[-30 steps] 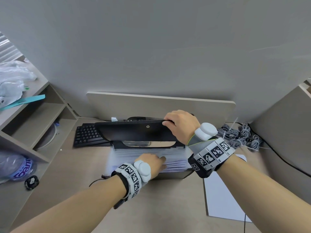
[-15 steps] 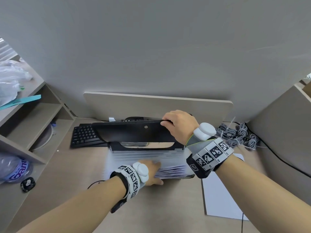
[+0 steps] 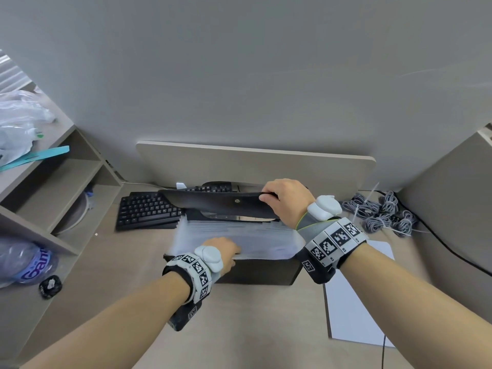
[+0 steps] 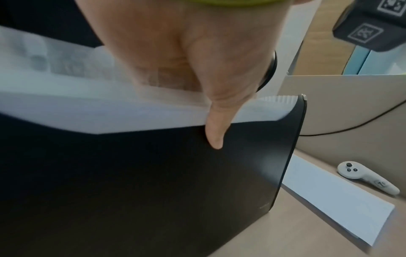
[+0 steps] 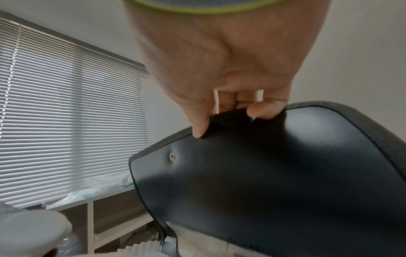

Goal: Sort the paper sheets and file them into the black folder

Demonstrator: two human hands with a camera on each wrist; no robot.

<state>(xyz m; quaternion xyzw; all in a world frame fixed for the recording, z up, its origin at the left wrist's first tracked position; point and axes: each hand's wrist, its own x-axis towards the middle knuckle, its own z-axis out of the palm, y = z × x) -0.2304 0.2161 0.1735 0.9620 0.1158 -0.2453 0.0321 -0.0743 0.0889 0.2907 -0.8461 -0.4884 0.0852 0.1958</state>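
The black folder (image 3: 261, 272) stands upright on the desk, its pale translucent dividers (image 3: 253, 235) fanned open. My right hand (image 3: 285, 198) grips the top edge of the folder's raised flap (image 3: 213, 206), thumb on the inner side near the snap (image 5: 172, 156). My left hand (image 3: 223, 251) reaches into the front pockets; its thumb (image 4: 215, 135) lies on the outside of the black front wall (image 4: 153, 182) while its fingers show dimly behind the dividers. A loose white paper sheet (image 3: 354, 310) lies flat on the desk to the folder's right, under my right forearm.
A black keyboard (image 3: 146, 211) lies behind the folder on the left, below a raised board (image 3: 253, 166). Coiled grey cables (image 3: 383, 214) sit at the back right. A shelf unit (image 3: 53, 182) stands at the left. A white controller (image 4: 364, 177) lies beyond the paper.
My left hand has slid from the middle dividers toward the folder's front and now clasps the front wall. The right hand keeps holding the flap up.
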